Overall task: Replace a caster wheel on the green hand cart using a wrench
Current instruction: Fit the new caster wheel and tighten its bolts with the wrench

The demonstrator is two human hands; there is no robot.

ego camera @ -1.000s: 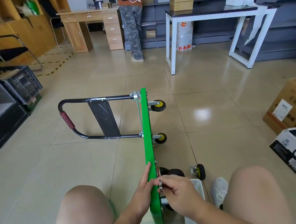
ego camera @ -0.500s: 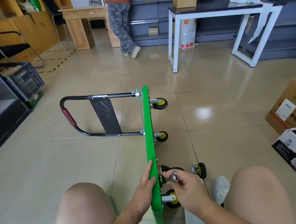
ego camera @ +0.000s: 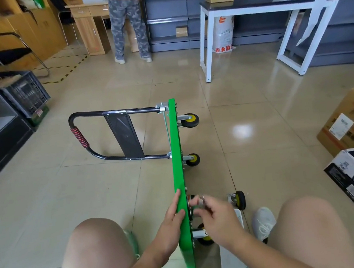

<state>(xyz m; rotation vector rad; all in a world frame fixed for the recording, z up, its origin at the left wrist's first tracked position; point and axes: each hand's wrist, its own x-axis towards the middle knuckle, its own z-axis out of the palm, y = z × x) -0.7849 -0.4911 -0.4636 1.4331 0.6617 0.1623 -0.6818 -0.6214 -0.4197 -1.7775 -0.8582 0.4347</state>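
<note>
The green hand cart [ego camera: 176, 155] stands on one long edge on the floor, deck vertical, underside facing right. Its black handle [ego camera: 125, 112], with a red-wrapped grip [ego camera: 80, 136], extends left from the far end of the deck.

Three yellow-hubbed black casters project from the underside: two at the far end [ego camera: 190, 120] [ego camera: 193, 160] and one at the near end [ego camera: 204, 239].

A loose caster wheel [ego camera: 238, 200] rests on the floor to the right, apart from the deck.

The left hand [ego camera: 172, 216] lies flat against the deck. The right hand [ego camera: 219, 219] pinches a small metal part [ego camera: 203, 197], blurred, at the underside.
</note>
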